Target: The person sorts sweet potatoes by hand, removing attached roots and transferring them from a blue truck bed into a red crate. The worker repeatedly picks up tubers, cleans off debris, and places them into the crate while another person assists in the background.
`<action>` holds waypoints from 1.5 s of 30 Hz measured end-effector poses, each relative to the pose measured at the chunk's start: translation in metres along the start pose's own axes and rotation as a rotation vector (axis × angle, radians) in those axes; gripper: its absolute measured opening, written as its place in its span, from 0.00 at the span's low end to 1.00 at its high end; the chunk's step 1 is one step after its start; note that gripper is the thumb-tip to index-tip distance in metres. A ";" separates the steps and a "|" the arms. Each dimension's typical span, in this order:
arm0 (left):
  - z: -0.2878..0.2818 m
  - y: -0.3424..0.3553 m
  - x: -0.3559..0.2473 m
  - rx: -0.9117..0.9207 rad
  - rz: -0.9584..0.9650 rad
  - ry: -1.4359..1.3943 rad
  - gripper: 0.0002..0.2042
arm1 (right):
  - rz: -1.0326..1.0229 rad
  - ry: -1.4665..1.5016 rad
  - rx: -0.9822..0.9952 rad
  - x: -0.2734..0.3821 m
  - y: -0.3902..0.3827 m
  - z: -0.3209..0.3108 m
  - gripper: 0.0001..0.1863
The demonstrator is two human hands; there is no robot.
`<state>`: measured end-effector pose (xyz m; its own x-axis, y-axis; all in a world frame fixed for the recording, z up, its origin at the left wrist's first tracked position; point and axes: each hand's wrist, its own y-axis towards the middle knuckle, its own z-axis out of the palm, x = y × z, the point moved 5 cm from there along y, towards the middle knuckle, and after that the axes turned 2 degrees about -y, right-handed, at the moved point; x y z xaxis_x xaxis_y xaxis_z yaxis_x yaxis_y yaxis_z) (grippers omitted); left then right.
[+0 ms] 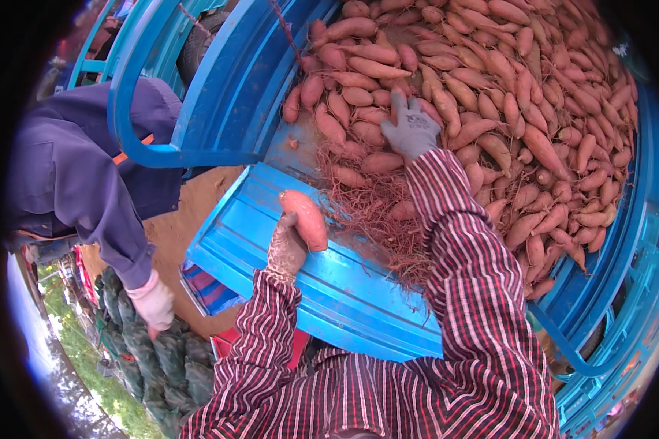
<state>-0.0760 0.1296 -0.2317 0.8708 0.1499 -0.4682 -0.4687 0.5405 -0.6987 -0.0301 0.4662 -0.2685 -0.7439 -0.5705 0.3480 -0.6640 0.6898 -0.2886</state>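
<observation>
My left hand (284,247), in a dirt-stained glove, is closed around a large reddish sweet potato (304,219) above the lowered blue tailgate (252,227). Farther forward and to the right, my right hand (411,132) in a grey glove reaches over the heap of sweet potatoes (483,88). Its fingers are spread against the sweet potatoes at the near left side of the heap, and nothing shows in its grasp. Thin, tangled roots (388,227) lie between the heap and the tailgate, beside my right forearm.
Blue side walls (231,91) and a curved rail (117,95) bound the truck bed. At the left a person in dark blue clothes (88,168) bends down, one gloved hand (152,301) over dark green sacks (150,351). A red and blue striped bag (205,285) sits below the tailgate.
</observation>
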 end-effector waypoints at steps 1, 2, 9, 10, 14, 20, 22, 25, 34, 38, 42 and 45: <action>-0.001 0.002 0.005 -0.012 -0.032 -0.035 0.29 | -0.051 0.057 0.002 -0.008 -0.011 0.000 0.36; -0.002 0.006 0.009 -0.043 -0.062 -0.065 0.28 | -0.100 0.118 0.001 -0.019 -0.020 -0.003 0.36; 0.028 0.029 0.036 0.102 -0.184 -0.217 0.28 | -0.129 0.167 -0.077 -0.102 -0.099 -0.031 0.37; 0.032 0.029 0.037 0.101 -0.155 -0.206 0.27 | -0.143 0.147 -0.066 -0.104 -0.105 -0.030 0.37; 0.043 0.029 0.042 0.041 -0.150 -0.268 0.23 | -0.073 0.470 0.009 -0.108 -0.123 -0.020 0.39; 0.062 0.022 0.048 0.067 -0.132 -0.093 0.26 | 0.096 1.773 0.275 -0.072 -0.190 0.002 0.38; 0.070 0.015 0.045 0.098 -0.022 0.147 0.27 | 0.187 1.953 0.303 -0.060 -0.206 0.009 0.36; 0.081 0.003 0.043 0.134 -0.005 0.368 0.33 | 0.197 1.748 0.230 -0.052 -0.203 0.006 0.35; 0.141 -0.040 0.064 0.389 0.167 0.834 0.28 | 0.081 1.534 0.192 -0.016 -0.221 -0.022 0.34; 0.142 -0.060 0.083 0.577 -0.107 0.594 0.26 | 0.290 2.238 0.207 -0.090 -0.278 -0.032 0.37; 0.108 -0.062 0.096 0.460 -0.157 1.134 0.23 | 0.400 2.036 0.079 -0.199 -0.429 -0.088 0.46; 0.085 -0.076 0.107 0.529 -0.234 1.260 0.23 | 0.722 1.868 -0.006 -0.249 -0.568 -0.119 0.44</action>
<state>0.0655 0.1754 -0.1829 0.0673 -0.6743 -0.7354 0.0262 0.7380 -0.6743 0.5409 0.2695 -0.0853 0.1611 0.8401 0.5180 -0.3308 0.5405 -0.7736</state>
